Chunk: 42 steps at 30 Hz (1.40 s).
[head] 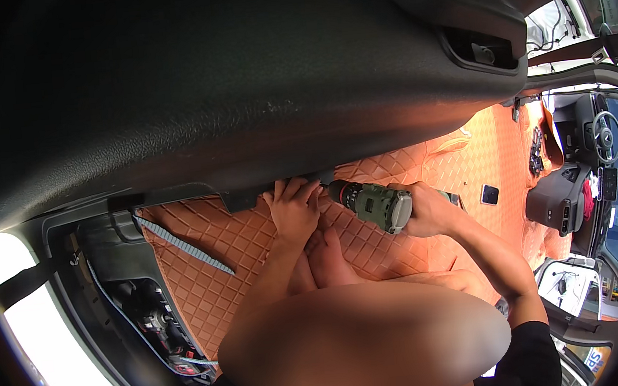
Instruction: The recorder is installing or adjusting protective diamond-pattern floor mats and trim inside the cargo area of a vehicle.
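In my right hand (426, 207) is a green and black cordless drill driver (379, 206), held by its grip, its nose pointing left at the lower edge of a black plastic car trim panel (257, 104). My left hand (294, 208) is raised to the same edge, fingertips beside the drill's front end. Whether the left fingers pinch a fastener or the bit cannot be made out. Beneath both hands lies an orange quilted floor mat (251, 225), with a bare foot (328, 254) just below the left hand.
A grey ribbed strip (187, 245) lies on the mat at left. Another power tool (157, 322) sits in the open side compartment. A phone-like device (489, 194) rests on the mat at right. Further right are the centre console (552, 202) and steering wheel (605, 137).
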Tool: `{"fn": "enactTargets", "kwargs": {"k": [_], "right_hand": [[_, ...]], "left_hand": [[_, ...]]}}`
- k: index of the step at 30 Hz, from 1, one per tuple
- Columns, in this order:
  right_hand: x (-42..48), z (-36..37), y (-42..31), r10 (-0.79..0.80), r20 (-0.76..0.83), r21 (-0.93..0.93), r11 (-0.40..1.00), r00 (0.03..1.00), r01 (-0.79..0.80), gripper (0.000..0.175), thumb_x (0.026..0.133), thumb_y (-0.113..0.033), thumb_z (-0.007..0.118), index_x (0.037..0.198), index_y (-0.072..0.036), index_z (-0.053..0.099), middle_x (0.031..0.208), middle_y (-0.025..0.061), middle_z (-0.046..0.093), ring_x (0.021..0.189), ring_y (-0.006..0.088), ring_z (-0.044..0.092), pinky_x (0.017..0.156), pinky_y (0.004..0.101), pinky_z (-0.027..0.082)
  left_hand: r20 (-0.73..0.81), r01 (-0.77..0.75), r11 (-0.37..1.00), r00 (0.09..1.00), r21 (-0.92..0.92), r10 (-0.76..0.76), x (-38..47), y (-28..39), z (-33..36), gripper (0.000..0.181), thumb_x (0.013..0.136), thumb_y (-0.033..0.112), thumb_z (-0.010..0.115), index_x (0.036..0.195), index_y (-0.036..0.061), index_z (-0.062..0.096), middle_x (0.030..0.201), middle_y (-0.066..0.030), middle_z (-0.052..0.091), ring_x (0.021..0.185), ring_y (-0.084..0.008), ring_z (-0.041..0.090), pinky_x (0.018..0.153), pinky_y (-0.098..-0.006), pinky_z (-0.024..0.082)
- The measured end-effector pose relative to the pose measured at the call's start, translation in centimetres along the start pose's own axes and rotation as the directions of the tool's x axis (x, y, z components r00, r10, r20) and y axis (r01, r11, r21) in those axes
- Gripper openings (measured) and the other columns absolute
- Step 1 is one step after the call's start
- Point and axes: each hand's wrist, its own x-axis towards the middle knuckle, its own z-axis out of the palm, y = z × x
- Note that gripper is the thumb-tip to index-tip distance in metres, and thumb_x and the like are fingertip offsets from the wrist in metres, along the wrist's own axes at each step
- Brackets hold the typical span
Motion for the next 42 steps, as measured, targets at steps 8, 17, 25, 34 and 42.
{"fn": "enactTargets", "kwargs": {"k": [8, 17, 25, 34, 42], "right_hand": [[0.2, -0.2, 0.2, 0.055, -0.007, 0.195, 0.979, 0.998, -0.052, 0.043, 0.065, 0.001, 0.056, 0.107, 0.003, 0.066, 0.087, 0.0300, 0.068, 0.087, 0.0466, 0.066, 0.077, 0.0463, 0.054], [0.0, -0.5, -1.7, 0.003, 0.052, -0.187, 0.982, 0.999, 0.007, 0.043, 0.071, -0.009, 0.063, 0.113, -0.002, 0.062, 0.083, 0.0263, 0.069, 0.084, 0.0441, 0.067, 0.073, 0.0514, 0.053], [1.6, -2.3, -3.1, 0.007, 0.175, -0.120, 0.993, 0.985, 0.014, 0.038, 0.074, -0.012, 0.067, 0.110, -0.002, 0.063, 0.088, 0.0246, 0.070, 0.089, 0.0411, 0.068, 0.079, 0.0453, 0.054], [1.6, -1.8, -3.8, 0.101, 0.151, -0.036, 0.995, 0.983, -0.096, 0.039, 0.077, -0.009, 0.065, 0.115, -0.003, 0.066, 0.097, 0.0239, 0.072, 0.095, 0.0381, 0.069, 0.085, 0.0423, 0.054], [3.1, -0.9, -4.5, 0.237, 0.190, -0.092, 0.970, 0.953, -0.223, 0.035, 0.079, -0.014, 0.067, 0.112, -0.002, 0.067, 0.095, 0.0250, 0.071, 0.094, 0.0405, 0.069, 0.083, 0.0418, 0.054]], "left_hand": [[-0.022, -0.027, 1.000, 0.999, 0.015, 0.027, 0.0, 0.0, -0.2, 0.011, 0.076, 0.018, 0.080, 0.087, 0.0201, 0.078, 0.086, 0.0069, 0.066, 0.091, -0.0203, 0.058, 0.078, -0.0422, 0.033], [-0.014, -0.020, 1.000, 1.000, 0.020, 0.020, 0.1, 0.1, -0.2, 0.010, 0.076, 0.018, 0.080, 0.086, 0.0198, 0.078, 0.085, 0.0064, 0.066, 0.090, -0.0201, 0.057, 0.078, -0.0420, 0.033], [0.048, -0.003, 0.999, 0.999, -0.049, 0.005, -0.4, -0.8, -0.3, 0.020, 0.077, 0.021, 0.080, 0.097, 0.0162, 0.077, 0.095, 0.0037, 0.065, 0.099, -0.0211, 0.057, 0.081, -0.0457, 0.035], [-0.028, -0.028, 1.000, 0.999, 0.006, 0.028, -0.7, -0.7, 0.1, 0.029, 0.074, 0.022, 0.081, 0.100, 0.0098, 0.076, 0.096, -0.0011, 0.064, 0.094, -0.0246, 0.057, 0.083, -0.0427, 0.038], [-0.041, -0.059, 0.994, 0.997, 0.090, 0.063, -0.9, -0.7, 0.4, 0.023, 0.078, 0.015, 0.074, 0.101, 0.0093, 0.075, 0.096, -0.0006, 0.064, 0.097, -0.0248, 0.056, 0.084, -0.0498, 0.037]]}}
